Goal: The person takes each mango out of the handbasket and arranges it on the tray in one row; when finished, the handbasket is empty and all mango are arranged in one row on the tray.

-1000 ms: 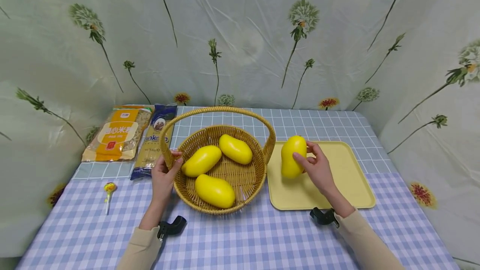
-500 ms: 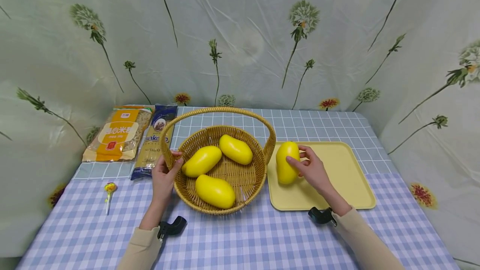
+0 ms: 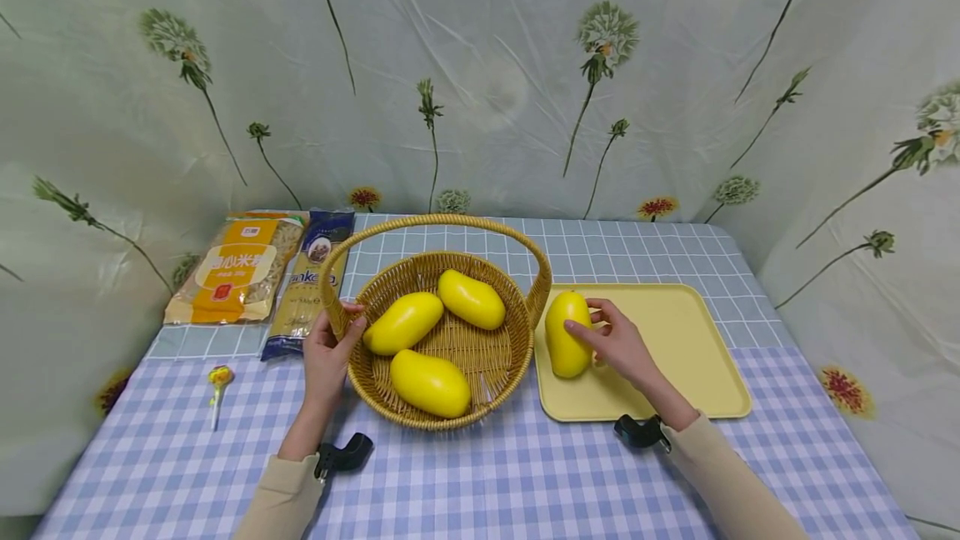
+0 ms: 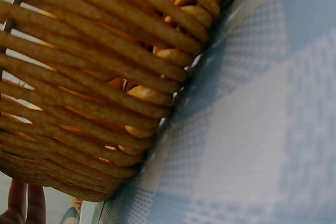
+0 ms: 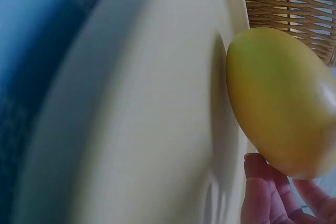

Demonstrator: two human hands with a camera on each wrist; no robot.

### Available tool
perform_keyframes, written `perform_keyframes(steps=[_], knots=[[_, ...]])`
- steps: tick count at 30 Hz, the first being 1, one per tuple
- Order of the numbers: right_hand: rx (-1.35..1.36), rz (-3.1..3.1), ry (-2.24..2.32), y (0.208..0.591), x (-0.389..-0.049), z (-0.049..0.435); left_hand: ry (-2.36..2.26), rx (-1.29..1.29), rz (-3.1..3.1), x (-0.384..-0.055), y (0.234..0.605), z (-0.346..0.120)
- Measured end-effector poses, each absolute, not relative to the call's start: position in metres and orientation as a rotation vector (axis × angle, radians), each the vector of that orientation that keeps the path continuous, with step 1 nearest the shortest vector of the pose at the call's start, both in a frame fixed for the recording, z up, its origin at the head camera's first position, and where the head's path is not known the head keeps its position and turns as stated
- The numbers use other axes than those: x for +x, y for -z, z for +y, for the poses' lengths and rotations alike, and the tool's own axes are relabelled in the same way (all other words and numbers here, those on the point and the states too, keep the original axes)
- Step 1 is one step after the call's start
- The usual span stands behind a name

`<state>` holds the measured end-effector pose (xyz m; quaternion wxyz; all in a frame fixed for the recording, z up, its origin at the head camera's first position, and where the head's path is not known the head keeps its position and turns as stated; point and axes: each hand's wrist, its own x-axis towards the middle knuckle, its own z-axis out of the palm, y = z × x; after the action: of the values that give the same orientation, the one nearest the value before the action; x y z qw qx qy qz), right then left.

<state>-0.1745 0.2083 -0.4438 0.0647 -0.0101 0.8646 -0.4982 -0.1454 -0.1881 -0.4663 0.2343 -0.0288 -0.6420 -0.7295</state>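
A round wicker basket (image 3: pixel 491 361) with a tall arched handle stands left of the pale yellow tray (image 3: pixel 682 340). Inside it lie three yellow mangoes: one at left (image 3: pixel 407 323), one at the back (image 3: pixel 472 300) and one in front (image 3: pixel 430 383). My left hand (image 3: pixel 327 357) grips the basket's left side at the foot of the handle. Over the tray's left end, my right hand (image 3: pixel 617 342) holds another mango (image 3: pixel 567 336) between thumb and fingers. In the right wrist view this mango is very low over the tray; whether it touches I cannot tell.
Behind my left hand lie an orange-labelled food bag (image 3: pixel 236 265) and a blue-and-gold pasta packet (image 3: pixel 307 282). A lollipop (image 3: pixel 219 382) is on the checkered cloth (image 3: pixel 480 482) at left. A flower-print curtain (image 3: pixel 495 107) hangs behind the table.
My right hand has carried its mango leftward and down, toward the tray's left end beside the basket. My left hand and the basket have stayed put.
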Motion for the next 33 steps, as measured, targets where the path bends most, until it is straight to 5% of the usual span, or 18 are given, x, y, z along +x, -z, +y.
perform_keyframes(steps=[33], knots=[[0.007,2.562,1.38,0.4496,-0.1746,0.2096,2.011,-0.054,-1.76,-0.146,0.4678,-0.189]])
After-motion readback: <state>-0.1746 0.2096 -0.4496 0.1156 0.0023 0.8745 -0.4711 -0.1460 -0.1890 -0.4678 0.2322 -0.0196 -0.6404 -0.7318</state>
